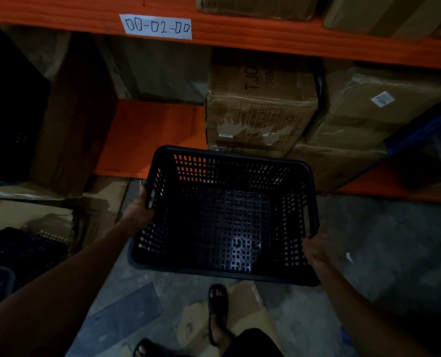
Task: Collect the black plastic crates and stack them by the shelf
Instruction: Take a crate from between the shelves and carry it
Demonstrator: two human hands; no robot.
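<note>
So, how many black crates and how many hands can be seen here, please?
Black crate held in both hands: 1
Black crates at lower left: at least 2, dim, exact number unclear
Hands: 2, left hand, right hand
Total: at least 5

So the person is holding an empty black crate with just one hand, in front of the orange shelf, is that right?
Not quite. The head view shows both hands on the black crate: the left hand grips one rim and the right hand grips the opposite rim. The rest holds: the crate is empty and is held in front of the orange shelf.
</note>
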